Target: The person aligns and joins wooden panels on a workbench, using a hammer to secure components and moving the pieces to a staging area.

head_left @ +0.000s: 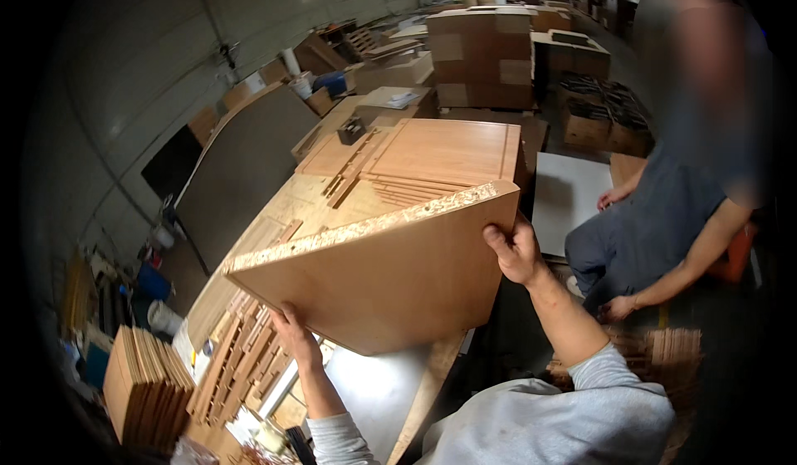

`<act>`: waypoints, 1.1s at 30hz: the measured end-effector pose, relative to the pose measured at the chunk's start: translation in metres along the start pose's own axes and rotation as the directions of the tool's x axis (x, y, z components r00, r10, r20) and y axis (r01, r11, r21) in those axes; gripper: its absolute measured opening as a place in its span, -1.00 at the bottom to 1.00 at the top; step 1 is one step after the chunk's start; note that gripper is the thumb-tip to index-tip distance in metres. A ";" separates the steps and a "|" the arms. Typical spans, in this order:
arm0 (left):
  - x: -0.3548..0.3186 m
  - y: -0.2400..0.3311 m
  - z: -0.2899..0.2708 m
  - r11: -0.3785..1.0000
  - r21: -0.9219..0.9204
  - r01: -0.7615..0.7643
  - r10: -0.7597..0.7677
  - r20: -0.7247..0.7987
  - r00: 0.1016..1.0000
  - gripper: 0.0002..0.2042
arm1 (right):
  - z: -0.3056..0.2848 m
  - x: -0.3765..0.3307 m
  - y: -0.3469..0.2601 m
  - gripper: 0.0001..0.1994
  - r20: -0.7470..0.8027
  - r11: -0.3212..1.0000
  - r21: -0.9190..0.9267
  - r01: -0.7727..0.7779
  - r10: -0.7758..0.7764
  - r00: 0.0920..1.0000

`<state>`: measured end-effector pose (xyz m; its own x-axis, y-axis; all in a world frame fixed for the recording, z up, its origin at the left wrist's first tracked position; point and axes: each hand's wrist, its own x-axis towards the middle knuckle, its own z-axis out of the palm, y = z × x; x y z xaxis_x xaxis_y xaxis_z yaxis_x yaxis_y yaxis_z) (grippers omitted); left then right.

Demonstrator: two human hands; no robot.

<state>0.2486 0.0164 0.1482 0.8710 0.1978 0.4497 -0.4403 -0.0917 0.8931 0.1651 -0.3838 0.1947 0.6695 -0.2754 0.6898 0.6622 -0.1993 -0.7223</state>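
Observation:
A wood-coloured chipboard panel (390, 270) is held up tilted between my two hands, its raw speckled edge turned upward. My left hand (296, 338) grips its lower left edge, and my right hand (515, 251) clasps the right end with the thumb on the near face. Some of my fingers are hidden behind the panel. Beneath and beyond it is the worktable (278, 203). On the table lie a stack of similar panels (452, 149) and several narrow wooden strips (237, 357). Part of the tabletop is covered from sight by the panel.
Close on the right, a person (664, 216) in dark clothes leans with both arms lowered. A white board (569, 195) is beside them. Upright panels (145, 386) stand at the lower left. A small dark block (352, 130) sits on the table; a large carton stack (481, 58) rises behind.

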 end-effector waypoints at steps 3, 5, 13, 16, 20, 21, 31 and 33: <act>-0.010 0.003 0.029 1.000 -0.014 -0.022 0.021 -0.042 0.999 -0.21 | -0.016 0.007 -0.016 -0.62 -0.002 1.000 -0.013 0.003 -0.003 1.000; -0.008 -0.002 0.034 1.000 0.009 -0.017 0.016 0.055 0.998 -0.24 | -0.032 0.010 -0.021 -0.61 -0.038 1.000 -0.020 0.019 -0.020 0.999; -0.012 0.000 0.047 0.999 -0.029 0.024 -0.024 -0.022 0.999 -0.24 | -0.080 0.056 -0.071 -0.69 0.225 0.897 -0.370 0.241 -0.165 0.960; -0.009 -0.008 0.042 0.999 -0.029 0.023 -0.022 0.005 1.000 -0.23 | -0.080 0.066 -0.087 -0.71 0.281 0.870 -0.448 0.207 -0.083 0.956; -0.007 -0.009 0.041 0.999 -0.013 0.050 -0.049 0.022 0.999 -0.22 | -0.077 0.070 -0.092 -0.71 0.294 0.861 -0.479 0.172 -0.028 0.955; -0.006 -0.010 0.043 0.999 -0.018 0.040 -0.040 0.021 0.999 -0.21 | -0.077 0.070 -0.096 -0.71 0.288 0.863 -0.481 0.152 -0.008 0.958; -0.010 -0.036 0.009 0.990 -0.099 0.095 -0.099 -0.037 0.994 -0.50 | -0.021 0.045 -0.084 -0.53 0.056 0.797 -0.561 0.224 -0.233 0.971; -0.031 -0.028 0.008 0.992 0.084 0.091 -0.088 -0.035 0.995 -0.59 | 0.006 0.040 -0.096 -0.55 0.199 0.559 -0.683 0.470 -0.477 0.856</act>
<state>0.2356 0.0054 0.1093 0.8983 0.2392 0.3685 -0.3392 -0.1553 0.9278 0.1302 -0.3703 0.2922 0.3242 0.0466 0.9448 0.4556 -0.8830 -0.1128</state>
